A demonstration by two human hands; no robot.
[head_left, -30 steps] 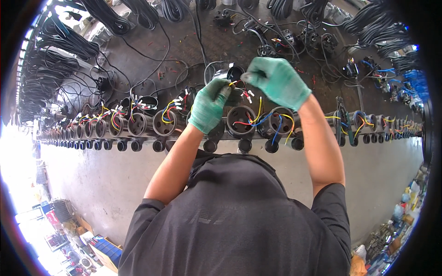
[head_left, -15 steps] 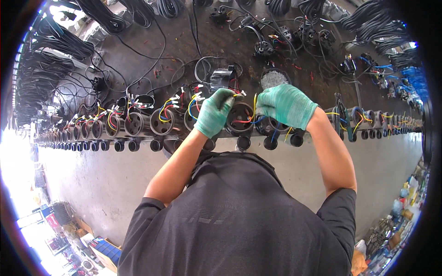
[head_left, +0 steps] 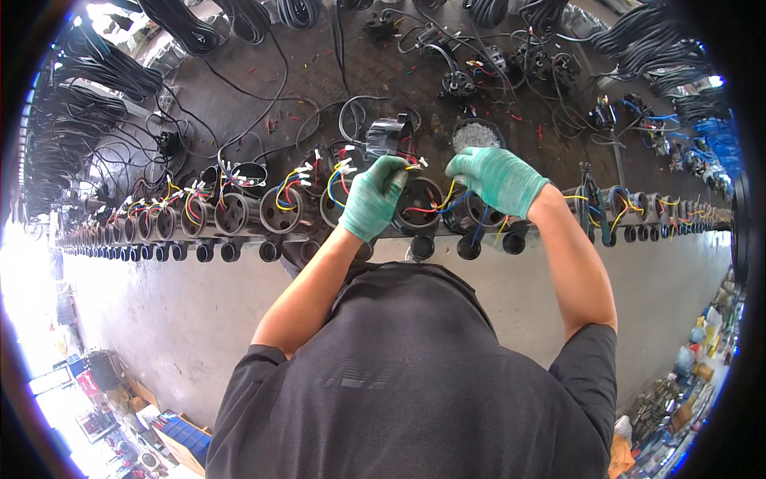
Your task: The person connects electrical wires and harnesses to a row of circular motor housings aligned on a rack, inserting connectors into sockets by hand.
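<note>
My left hand point(head_left: 373, 196), in a green glove, pinches a wire point(head_left: 412, 167) with a yellow sleeve and a white tip poking out past the fingers. Beneath it sits a black round housing point(head_left: 418, 199) with red, blue and yellow wires in its mouth. My right hand point(head_left: 501, 177), gloved the same way, hovers at the near edge of a dark bowl point(head_left: 502, 136) of small clear pieces point(head_left: 475, 137). Its fingers are bent and close together; whatever is between them is hidden. A yellow wire point(head_left: 449, 194) stands free just below those fingertips. A black cylindrical part point(head_left: 384, 136) rests beyond my left hand.
Similar housings point(head_left: 233, 214) with coloured wires line the bench's near edge on both sides. Coiled black cables point(head_left: 104, 72) hang along the far and left sides. Wired black parts point(head_left: 458, 83) and cut wire scraps lie on the dark bench top point(head_left: 319, 76). Dark pliers point(head_left: 590, 188) stand at right.
My right hand has let go of the yellow wire and shifted slightly up toward the bowl. That wire now leans lower. My left hand keeps its pinch in nearly the same place.
</note>
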